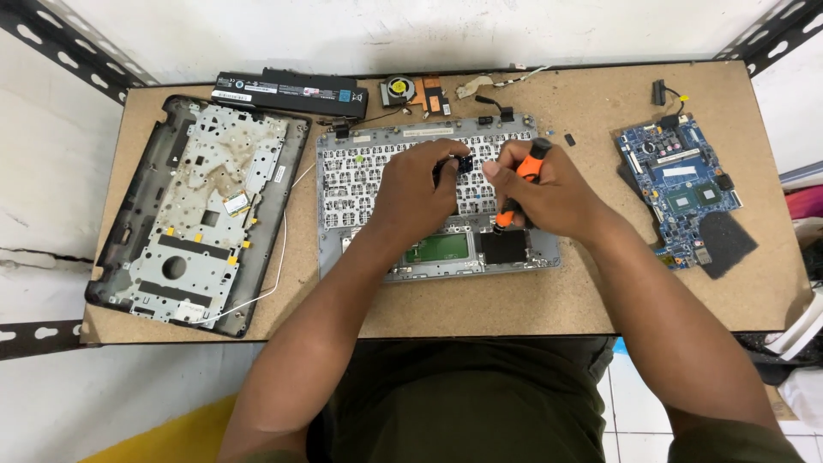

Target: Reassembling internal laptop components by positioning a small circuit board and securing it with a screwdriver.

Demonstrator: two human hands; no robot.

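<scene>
A grey laptop palmrest frame (360, 171) lies inside-up in the middle of the table, its keyboard backing showing. My left hand (417, 189) hovers over its centre, pinching a small dark blue part (464, 162). My right hand (549, 193) is closed around an orange-and-black screwdriver (521, 182), held just right of that part, tip pointing down toward the frame.
A laptop bottom cover (193, 214) with a white wire lies at the left. A black battery (290, 92) and a small fan (399, 89) sit along the back edge. A blue motherboard (680, 184) with a black pad rests at the right. Metal shelf struts flank the table.
</scene>
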